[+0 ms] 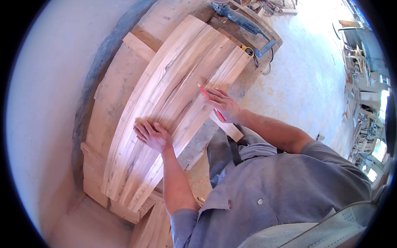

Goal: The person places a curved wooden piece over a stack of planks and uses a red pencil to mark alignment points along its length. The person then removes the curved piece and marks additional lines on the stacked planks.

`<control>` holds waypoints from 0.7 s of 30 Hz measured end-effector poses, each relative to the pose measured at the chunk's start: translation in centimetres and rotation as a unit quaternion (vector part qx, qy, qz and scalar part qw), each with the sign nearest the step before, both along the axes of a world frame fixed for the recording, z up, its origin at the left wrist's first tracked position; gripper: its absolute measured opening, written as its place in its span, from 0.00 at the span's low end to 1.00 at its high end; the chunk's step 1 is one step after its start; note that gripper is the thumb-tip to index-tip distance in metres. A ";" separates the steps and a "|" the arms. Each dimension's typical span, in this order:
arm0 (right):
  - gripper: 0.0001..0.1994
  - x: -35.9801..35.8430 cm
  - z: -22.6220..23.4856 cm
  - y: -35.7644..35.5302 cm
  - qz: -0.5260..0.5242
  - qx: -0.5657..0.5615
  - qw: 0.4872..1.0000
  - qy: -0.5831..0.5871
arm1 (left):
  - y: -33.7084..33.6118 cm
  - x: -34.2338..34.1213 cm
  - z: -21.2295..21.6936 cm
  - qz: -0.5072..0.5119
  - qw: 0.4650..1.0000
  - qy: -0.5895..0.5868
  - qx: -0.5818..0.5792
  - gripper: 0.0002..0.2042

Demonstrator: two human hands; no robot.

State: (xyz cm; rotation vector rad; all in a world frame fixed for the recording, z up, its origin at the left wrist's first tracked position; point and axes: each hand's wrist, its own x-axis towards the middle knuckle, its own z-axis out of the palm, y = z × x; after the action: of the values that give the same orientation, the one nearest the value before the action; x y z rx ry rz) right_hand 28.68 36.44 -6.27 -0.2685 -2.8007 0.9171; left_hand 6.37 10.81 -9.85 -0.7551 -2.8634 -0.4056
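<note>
A row of pale wooden boards lies edge to edge on the wooden surface, against the wall. The right hand is closed around a red pencil whose tip touches the boards near their far end. The left hand lies open and flat on the boards, nearer the person than the pencil. To mark well, I judge the flat hand should press the boards firmly so none slides, while the pencil stays steady. Beyond the boards' far end lie a yellow tape measure and a blue power tool.
</note>
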 end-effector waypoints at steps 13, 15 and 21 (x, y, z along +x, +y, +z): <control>0.27 -1.7 2.3 -1.6 -0.042 0.006 0.999 -0.029 | 0.1 -5.8 1.1 0.013 0.998 -0.005 0.057 0.28; 0.27 -1.7 2.7 -1.4 -0.041 0.000 0.999 -0.034 | -1.3 -10.5 0.3 0.037 0.999 -0.012 -0.005 0.26; 0.27 -1.3 2.1 -3.2 -0.127 -0.003 0.991 -0.047 | 0.2 -19.4 3.6 -0.080 0.942 -0.304 -0.115 0.31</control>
State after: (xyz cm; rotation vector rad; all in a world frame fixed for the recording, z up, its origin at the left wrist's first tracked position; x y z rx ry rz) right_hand 27.40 33.29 -4.17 -0.6689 -2.7610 0.8742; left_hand -12.99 10.99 -6.27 -1.0661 -3.4843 -0.3804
